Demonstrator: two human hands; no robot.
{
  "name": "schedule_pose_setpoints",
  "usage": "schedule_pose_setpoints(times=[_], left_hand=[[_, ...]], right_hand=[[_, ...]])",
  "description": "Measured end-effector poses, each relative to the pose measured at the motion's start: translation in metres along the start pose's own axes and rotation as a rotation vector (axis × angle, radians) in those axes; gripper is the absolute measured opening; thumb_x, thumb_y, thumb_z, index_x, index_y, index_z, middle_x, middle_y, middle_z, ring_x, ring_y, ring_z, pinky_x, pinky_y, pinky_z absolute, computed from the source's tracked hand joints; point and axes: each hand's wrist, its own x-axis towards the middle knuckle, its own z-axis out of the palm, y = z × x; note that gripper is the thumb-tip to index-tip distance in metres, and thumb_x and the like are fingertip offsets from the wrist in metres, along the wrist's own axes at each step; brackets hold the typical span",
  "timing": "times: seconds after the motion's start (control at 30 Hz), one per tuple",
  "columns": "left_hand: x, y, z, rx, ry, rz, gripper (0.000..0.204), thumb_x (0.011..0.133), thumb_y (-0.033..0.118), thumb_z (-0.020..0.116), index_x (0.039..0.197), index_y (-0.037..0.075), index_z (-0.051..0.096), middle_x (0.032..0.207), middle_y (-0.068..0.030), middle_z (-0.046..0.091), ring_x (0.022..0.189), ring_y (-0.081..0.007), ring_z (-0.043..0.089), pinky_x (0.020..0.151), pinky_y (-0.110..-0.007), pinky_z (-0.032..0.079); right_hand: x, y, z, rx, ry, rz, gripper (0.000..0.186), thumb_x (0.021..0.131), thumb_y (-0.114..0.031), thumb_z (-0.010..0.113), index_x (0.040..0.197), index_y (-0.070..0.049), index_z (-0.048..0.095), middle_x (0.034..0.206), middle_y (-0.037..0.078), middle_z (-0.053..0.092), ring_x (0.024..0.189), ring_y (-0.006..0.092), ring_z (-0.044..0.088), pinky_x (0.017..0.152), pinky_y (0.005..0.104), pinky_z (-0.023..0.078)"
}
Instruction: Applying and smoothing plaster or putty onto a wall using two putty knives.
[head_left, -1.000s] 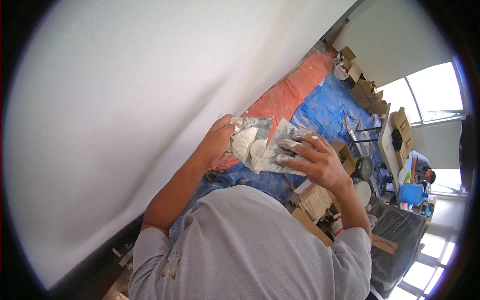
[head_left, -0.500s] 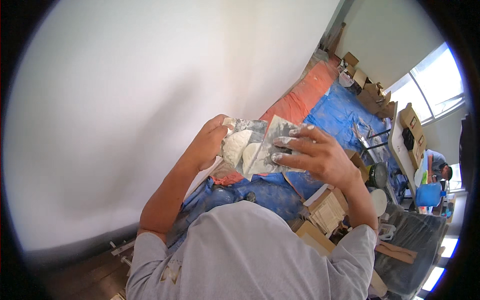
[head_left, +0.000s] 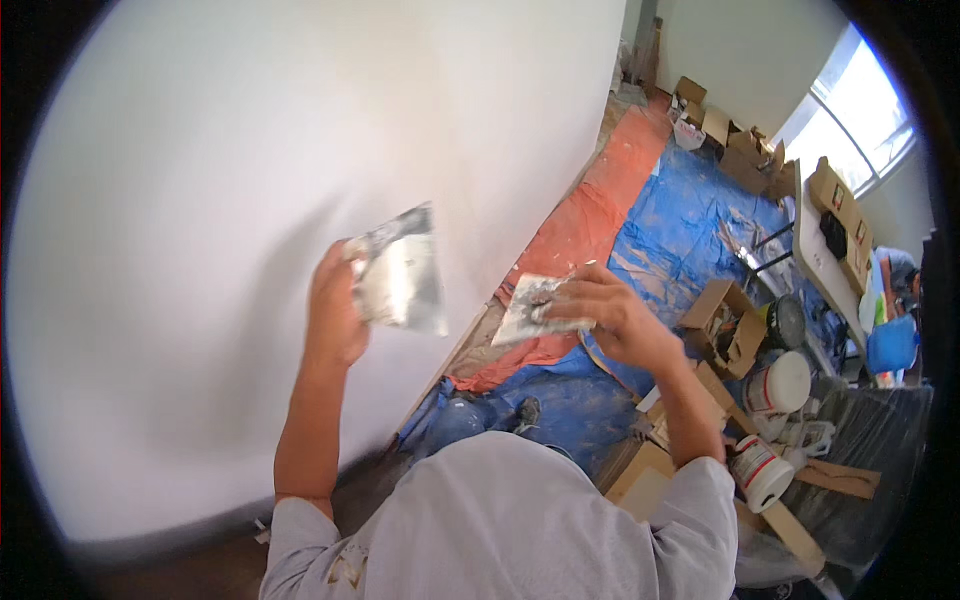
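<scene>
Holding up the left plate [head_left: 428, 290] here, tilted, in front of the pale wall [head_left: 190, 220], with a broad patch of whitish paste [head_left: 385, 285] across its face! Pinching it along the left edge with the left grip [head_left: 335, 310], with a smeared fingertip showing at the corner. Over to the right, clasping the right plate [head_left: 512, 318], smeared white and grey, in the right grip [head_left: 615, 315], with fingers laid across the upper face and a thumb too hidden to make out. Holding the two plates apart, though near. Farther out, down to a red sheet [head_left: 590, 215] alongside a blue sheet [head_left: 670, 215], on to an open cardboard box [head_left: 738, 340], a dark bucket [head_left: 788, 322] and two white tubs [head_left: 778, 385]. Then up to a table [head_left: 815, 245] bearing boxes [head_left: 838, 200], past a blue container [head_left: 892, 345], right out to another person [head_left: 898, 275] by the rim.
</scene>
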Motion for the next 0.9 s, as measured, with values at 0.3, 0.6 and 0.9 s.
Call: schedule_pose_setpoints(times=[0.3,0.6,0.9], left_hand=[[0.012,0.037,-0.041,0.106,0.101,-0.201,0.026,0.096,0.012,0.041,0.114,0.003,0.057,0.106,-0.0078,0.064,0.093,-0.0182,0.065,0.081,-0.034,0.056],[0.046,0.014,-0.083,0.045,-0.096,-0.351,0.026,0.094,0.008,0.041,0.116,0.002,0.055,0.107,-0.0092,0.064,0.092,-0.0179,0.065,0.083,-0.032,0.055],[0.059,0.013,-0.107,0.04,-0.353,-0.393,0.019,0.097,0.006,0.046,0.112,0.0,0.055,0.099,-0.0043,0.062,0.09,-0.0109,0.057,0.081,-0.027,0.046]], right_hand=[[0.002,0.196,0.197,1.49,0.691,0.76,0.03,0.102,-0.018,0.058,0.129,-0.006,0.056,0.106,-0.001,0.061,0.095,0.0124,0.059,0.079,0.0264,0.05],[0.095,0.294,0.303,1.326,0.931,1.029,0.023,0.1,-0.019,0.058,0.119,-0.006,0.058,0.091,0.0,0.062,0.075,0.0128,0.061,0.067,0.0297,0.054],[0.143,0.314,0.316,0.788,1.007,1.339,0.031,0.095,-0.022,0.057,0.096,0.008,0.063,0.085,0.017,0.066,0.077,0.0245,0.062,0.065,0.0402,0.047]])
